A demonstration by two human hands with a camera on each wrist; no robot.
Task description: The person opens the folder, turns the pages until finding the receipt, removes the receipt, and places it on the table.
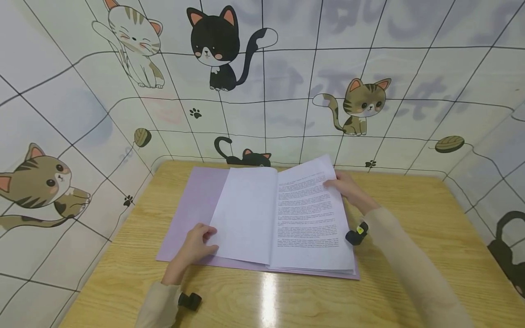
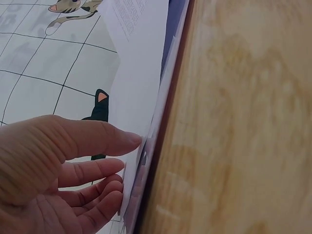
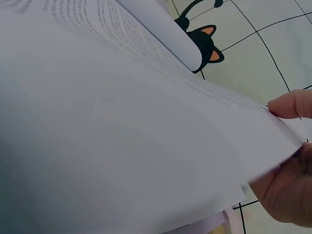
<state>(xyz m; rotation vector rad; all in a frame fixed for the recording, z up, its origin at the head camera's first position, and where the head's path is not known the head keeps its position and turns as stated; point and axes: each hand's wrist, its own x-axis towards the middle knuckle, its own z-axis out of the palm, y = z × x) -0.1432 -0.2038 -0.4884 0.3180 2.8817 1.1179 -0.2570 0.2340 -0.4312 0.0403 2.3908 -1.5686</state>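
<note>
An open purple folder [image 1: 196, 196] lies on the wooden table with white sheets in it. The right-hand page [image 1: 307, 214] is covered in printed text, and its upper right corner is lifted. My right hand [image 1: 348, 189] pinches that page near the corner, thumb on the printed face and fingers behind, as the right wrist view also shows. The left-hand page [image 1: 246, 214] looks blank from above. At its lower left edge, my left hand [image 1: 194, 243] rests with thumb and fingertips lightly bent against the paper [image 2: 134, 107], spaced apart.
The wooden table [image 1: 393, 196] runs back to a white wall [image 1: 287, 77] with a grid pattern and cartoon cats. Black wrist cameras [image 1: 190, 301] sit at both cuffs. More sheets lie under the lifted page.
</note>
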